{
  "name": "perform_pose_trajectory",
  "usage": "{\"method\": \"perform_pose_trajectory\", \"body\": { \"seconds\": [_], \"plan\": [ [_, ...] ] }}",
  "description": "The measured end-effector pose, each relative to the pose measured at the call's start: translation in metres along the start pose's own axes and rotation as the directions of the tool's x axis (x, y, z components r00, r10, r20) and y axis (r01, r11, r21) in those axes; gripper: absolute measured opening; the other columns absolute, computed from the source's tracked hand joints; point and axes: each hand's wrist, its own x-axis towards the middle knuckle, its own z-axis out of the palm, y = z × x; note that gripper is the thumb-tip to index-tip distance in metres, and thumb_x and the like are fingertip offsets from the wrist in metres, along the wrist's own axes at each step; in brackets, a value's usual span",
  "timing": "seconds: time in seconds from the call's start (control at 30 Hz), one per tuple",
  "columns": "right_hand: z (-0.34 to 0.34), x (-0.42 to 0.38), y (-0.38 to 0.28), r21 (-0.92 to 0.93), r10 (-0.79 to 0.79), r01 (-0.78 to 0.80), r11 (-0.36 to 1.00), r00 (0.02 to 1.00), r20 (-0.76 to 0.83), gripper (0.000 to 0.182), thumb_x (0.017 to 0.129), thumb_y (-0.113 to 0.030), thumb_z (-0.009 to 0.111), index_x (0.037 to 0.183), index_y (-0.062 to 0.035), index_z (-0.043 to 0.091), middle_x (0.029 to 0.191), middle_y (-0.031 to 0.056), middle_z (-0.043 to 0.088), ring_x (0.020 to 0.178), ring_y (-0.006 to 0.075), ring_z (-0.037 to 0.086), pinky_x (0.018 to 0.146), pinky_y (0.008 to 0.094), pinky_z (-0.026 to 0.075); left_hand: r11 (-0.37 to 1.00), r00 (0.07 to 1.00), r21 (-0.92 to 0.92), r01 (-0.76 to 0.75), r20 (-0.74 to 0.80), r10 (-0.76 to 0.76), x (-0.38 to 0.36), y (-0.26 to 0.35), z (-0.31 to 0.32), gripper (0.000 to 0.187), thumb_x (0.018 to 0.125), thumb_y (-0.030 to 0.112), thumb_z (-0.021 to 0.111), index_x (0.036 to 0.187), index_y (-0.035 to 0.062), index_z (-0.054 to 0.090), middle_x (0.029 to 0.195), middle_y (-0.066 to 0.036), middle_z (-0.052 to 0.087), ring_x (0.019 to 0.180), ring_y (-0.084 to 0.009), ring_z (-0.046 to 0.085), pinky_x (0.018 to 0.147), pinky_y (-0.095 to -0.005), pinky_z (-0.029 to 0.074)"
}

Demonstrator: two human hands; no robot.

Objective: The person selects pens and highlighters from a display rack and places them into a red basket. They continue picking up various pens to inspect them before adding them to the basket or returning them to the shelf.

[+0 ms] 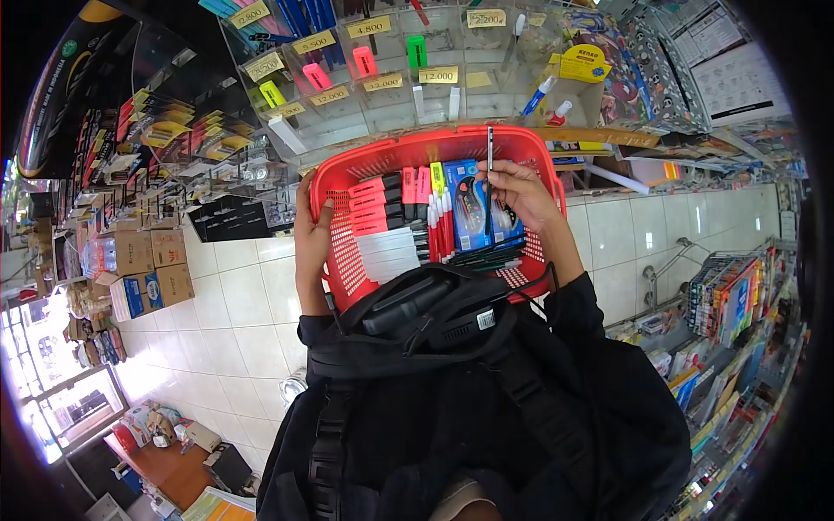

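Observation:
A red plastic basket (408, 136) is held against the front of the body, below the display shelf. My left hand (314, 227) grips the basket's left rim. Above the right part of the basket, my right hand (519, 189) pinches a slim dark pen (490, 149) upright. Inside the basket lie pink highlighters (368, 207), a yellow highlighter (437, 178), white boxes (388, 253), red pens with white caps (441, 227), blue packs (470, 213) and dark pens (486, 254). A black bag (408, 326) hides the basket's near edge.
A clear display rack (373, 108) with priced highlighters and pens stands ahead. Cardboard boxes (143, 260) are on the tiled floor (239, 300) at left. Shelves of books (738, 295) and a metal-legged stand (665, 269) are at right. A brown table (169, 469) stands lower left.

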Motion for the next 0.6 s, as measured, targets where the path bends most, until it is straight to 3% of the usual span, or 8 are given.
{"method": "perform_pose_trajectory", "body": {
  "seconds": [0.1, 0.13, 0.23, 0.3, 0.37, 0.4, 0.5, 0.6],
  "plan": [
    [0.003, 0.002, 0.004, -0.172, -0.026, 0.015, 0.985, 0.998, -0.058, 0.030, 0.095, -0.016, 0.070, 0.122, -0.0022, 0.070, 0.108, 0.0048, 0.073, 0.096, 0.0100, 0.066, 0.081, 0.0231, 0.047, 0.999, 1.000, 0.042, -0.003, -0.004, 0.003, -0.002, -0.002, -0.001, 0.054, 0.101, 0.008, 0.059, 0.151, 0.0058, 0.039, 0.147, -0.016, 0.050, 0.132, -0.0224, 0.050, 0.110, -0.0332, 0.041],
    [0.005, 0.003, 0.005, -0.314, -0.133, 0.126, 0.941, 0.991, -0.002, 0.031, 0.092, -0.013, 0.074, 0.120, -0.0011, 0.072, 0.104, 0.0038, 0.072, 0.094, 0.0092, 0.064, 0.080, 0.0240, 0.046, 0.998, 1.000, 0.055, -0.013, -0.003, 0.013, -0.001, -0.001, 0.000, 0.054, 0.101, 0.008, 0.059, 0.151, 0.0056, 0.039, 0.147, -0.016, 0.050, 0.133, -0.0225, 0.050, 0.110, -0.0333, 0.040],
    [0.003, 0.006, 0.018, -0.645, -0.170, 0.285, 0.709, 0.957, 0.236, 0.031, 0.088, -0.010, 0.076, 0.118, -0.0019, 0.073, 0.097, 0.0053, 0.069, 0.092, 0.0133, 0.064, 0.080, 0.0276, 0.048, 1.000, 1.000, 0.015, -0.007, 0.003, 0.007, 0.001, -0.005, 0.000, 0.054, 0.101, 0.007, 0.059, 0.151, 0.0051, 0.038, 0.147, -0.017, 0.050, 0.134, -0.0229, 0.050, 0.112, -0.0340, 0.039],
    [0.003, -0.002, 0.025, -0.780, -0.059, 0.230, 0.583, 0.968, 0.242, 0.031, 0.083, -0.008, 0.079, 0.113, -0.0054, 0.076, 0.094, 0.0089, 0.066, 0.091, 0.0217, 0.065, 0.082, 0.0340, 0.050, 1.000, 1.000, 0.003, -0.017, 0.006, 0.017, 0.001, -0.006, 0.000, 0.054, 0.101, 0.006, 0.058, 0.151, 0.0053, 0.038, 0.147, -0.017, 0.050, 0.134, -0.0231, 0.050, 0.112, -0.0340, 0.039],
    [0.001, -0.006, 0.028, -0.874, 0.086, 0.158, 0.459, 0.971, 0.221, 0.031, 0.081, -0.008, 0.079, 0.112, -0.0068, 0.076, 0.094, 0.0111, 0.066, 0.091, 0.0267, 0.066, 0.083, 0.0376, 0.050, 1.000, 1.000, -0.013, 0.012, 0.008, -0.012, 0.001, -0.003, 0.000, 0.054, 0.101, 0.005, 0.057, 0.151, 0.0054, 0.037, 0.148, -0.017, 0.049, 0.135, -0.0234, 0.049, 0.113, -0.0341, 0.038],
    [0.002, -0.010, 0.031, -0.916, 0.077, 0.146, 0.373, 0.979, 0.187, 0.031, 0.078, -0.004, 0.075, 0.108, -0.0088, 0.078, 0.098, 0.0130, 0.067, 0.097, 0.0314, 0.066, 0.087, 0.0409, 0.051, 0.999, 1.000, -0.021, 0.025, 0.008, -0.025, 0.001, -0.003, 0.000, 0.055, 0.100, 0.005, 0.057, 0.151, 0.0055, 0.037, 0.148, -0.017, 0.049, 0.135, -0.0236, 0.049, 0.113, -0.0341, 0.038],
    [-0.009, -0.014, 0.049, -0.957, 0.057, 0.229, 0.176, 0.969, 0.242, 0.033, 0.074, -0.001, 0.071, 0.106, -0.0095, 0.077, 0.102, 0.0131, 0.067, 0.105, 0.0337, 0.064, 0.092, 0.0430, 0.051, 1.000, 1.000, 0.016, -0.014, 0.003, 0.014, 0.001, -0.004, 0.000, 0.055, 0.100, 0.004, 0.057, 0.151, 0.0055, 0.037, 0.148, -0.016, 0.049, 0.134, -0.0238, 0.049, 0.114, -0.0339, 0.037],
    [-0.008, -0.022, 0.054, -0.964, 0.005, 0.241, 0.110, 0.970, 0.243, 0.033, 0.073, 0.001, 0.068, 0.103, -0.0100, 0.076, 0.106, 0.0119, 0.066, 0.109, 0.0332, 0.063, 0.095, 0.0432, 0.050, 0.998, 1.000, 0.058, -0.029, -0.003, 0.030, 0.002, -0.003, 0.000, 0.055, 0.100, 0.004, 0.057, 0.151, 0.0053, 0.037, 0.148, -0.016, 0.049, 0.134, -0.0237, 0.049, 0.114, -0.0338, 0.036]
  ]
}}
